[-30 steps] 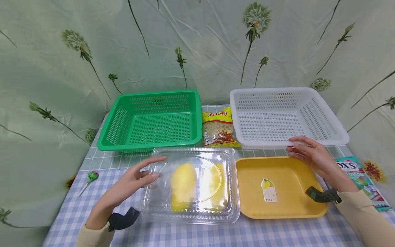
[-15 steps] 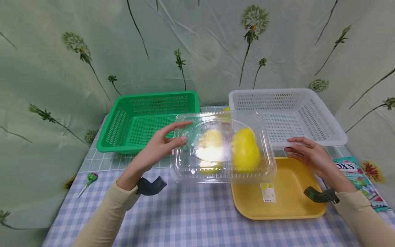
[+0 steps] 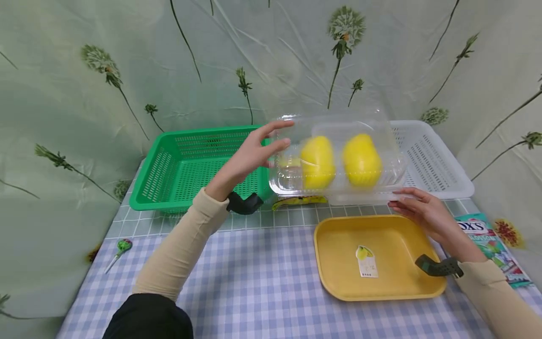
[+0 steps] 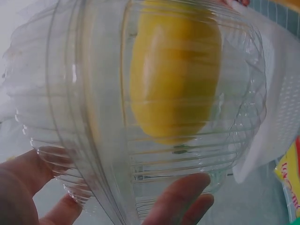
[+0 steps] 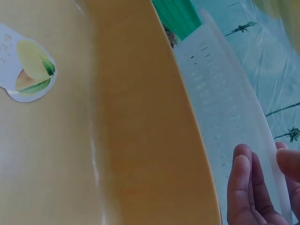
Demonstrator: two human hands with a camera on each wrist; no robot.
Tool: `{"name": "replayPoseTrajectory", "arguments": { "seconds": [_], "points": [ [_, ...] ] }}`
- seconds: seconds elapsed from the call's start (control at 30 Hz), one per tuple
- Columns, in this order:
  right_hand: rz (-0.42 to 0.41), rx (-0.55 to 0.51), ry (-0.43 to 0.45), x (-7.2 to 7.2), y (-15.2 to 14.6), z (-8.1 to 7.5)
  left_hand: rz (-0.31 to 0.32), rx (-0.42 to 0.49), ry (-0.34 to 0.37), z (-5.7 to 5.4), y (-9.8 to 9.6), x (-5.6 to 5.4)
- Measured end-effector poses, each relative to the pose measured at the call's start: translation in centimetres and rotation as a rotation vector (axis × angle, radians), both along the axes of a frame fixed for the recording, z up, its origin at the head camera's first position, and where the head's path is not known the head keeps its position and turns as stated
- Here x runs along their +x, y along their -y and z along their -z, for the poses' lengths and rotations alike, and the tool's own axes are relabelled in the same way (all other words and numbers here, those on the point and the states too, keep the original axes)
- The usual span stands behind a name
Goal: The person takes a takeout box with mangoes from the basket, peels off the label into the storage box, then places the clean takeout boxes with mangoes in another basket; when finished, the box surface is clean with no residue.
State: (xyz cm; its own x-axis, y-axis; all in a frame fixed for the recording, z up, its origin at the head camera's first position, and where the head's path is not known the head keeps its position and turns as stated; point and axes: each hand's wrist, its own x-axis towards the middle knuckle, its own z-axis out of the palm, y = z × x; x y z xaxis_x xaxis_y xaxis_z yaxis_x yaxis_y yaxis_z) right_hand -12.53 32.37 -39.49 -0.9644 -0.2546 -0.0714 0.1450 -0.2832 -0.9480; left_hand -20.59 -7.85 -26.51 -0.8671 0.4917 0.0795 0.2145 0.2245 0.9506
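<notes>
A clear plastic clamshell box (image 3: 391, 172) with two yellow, mango-like fruits (image 3: 362, 160) inside is up in the air, before the white basket (image 3: 436, 160). My left hand (image 3: 262, 146) grips its left end; in the left wrist view the thumb and fingers (image 4: 180, 194) lie around the ribbed side, one fruit showing through the plastic. My right hand (image 3: 427, 214) is at the front rim of the white basket. In the right wrist view that rim passes between its digits (image 5: 240, 178), which pinch it. The box hides much of the basket.
A yellow tray (image 3: 338, 282) with a fruit sticker (image 3: 366, 262) lies nearest me on the right. A green basket (image 3: 146, 200) stands back left. A yellow packet (image 3: 299, 201) is mostly hidden behind the box. A teal candy bag (image 3: 493, 249) and a lollipop (image 3: 123, 246) lie at the sides.
My left hand has lifted the box off the table and carried it right and away from me, to before the white basket. My right hand stays at the rim.
</notes>
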Motion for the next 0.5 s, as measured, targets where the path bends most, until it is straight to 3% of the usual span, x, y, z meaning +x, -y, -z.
{"name": "replayPoseTrajectory", "arguments": {
  "seconds": [0.23,0.5],
  "points": [
    [0.018,0.061,-0.002,-0.1,0.2,0.0,0.02,-0.006,0.006,-0.1,-2.8,-3.0],
    [0.009,0.045,0.014,-0.1,0.1,-0.1,0.036,-0.009,0.046,0.4,-6.1,-5.4]
  ]
}}
